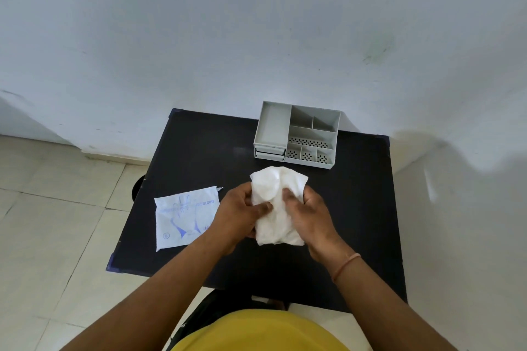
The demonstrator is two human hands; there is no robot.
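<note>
1. Head view: left of your fingers, a flat glove packet (186,218) with blue print lies on the black table (199,151).
2. Your left hand (238,212) grips the white bundle (275,208), with the thumb pressed on its front and the fingers curled behind.
3. The bundle is crumpled, soft and plain white, held between both hands over the table.
4. Your right hand (310,216) clasps its right side, thumb in front.
5. Beyond your fingertips stands a grey organiser (298,135).
</note>
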